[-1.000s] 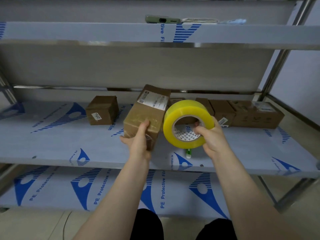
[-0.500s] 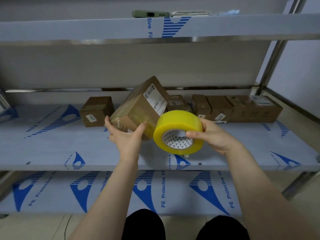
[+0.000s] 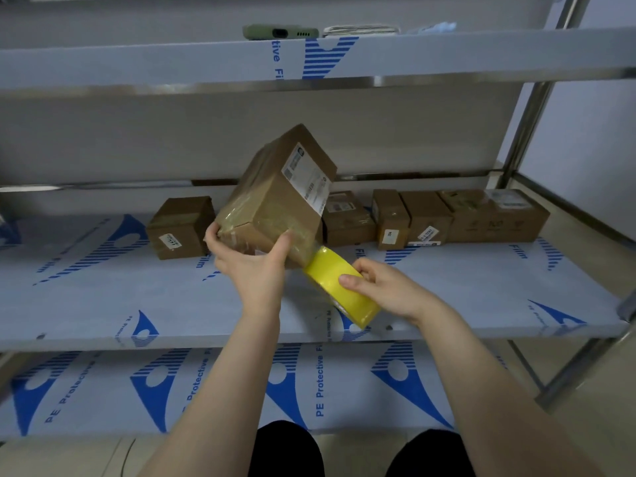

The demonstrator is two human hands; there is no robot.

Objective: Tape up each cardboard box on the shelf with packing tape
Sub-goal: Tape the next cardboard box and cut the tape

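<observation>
My left hand grips the near end of a labelled cardboard box, lifted off the middle shelf and tilted with its far end up. Clear tape covers parts of the box. My right hand holds a yellow roll of packing tape just under the box's lower right corner, and a strip of tape runs from the roll up onto the box. A small box stands on the shelf to the left. Several more boxes stand in a row at the right.
On the top shelf lie a green phone and some papers. A steel post rises at the right. A lower shelf in blue-printed film sits below, and my knees show at the bottom.
The box has been raised and tilted further, its far end now up. The tape roll has dropped from beside the box to under its lower right corner and turned edge-on.
</observation>
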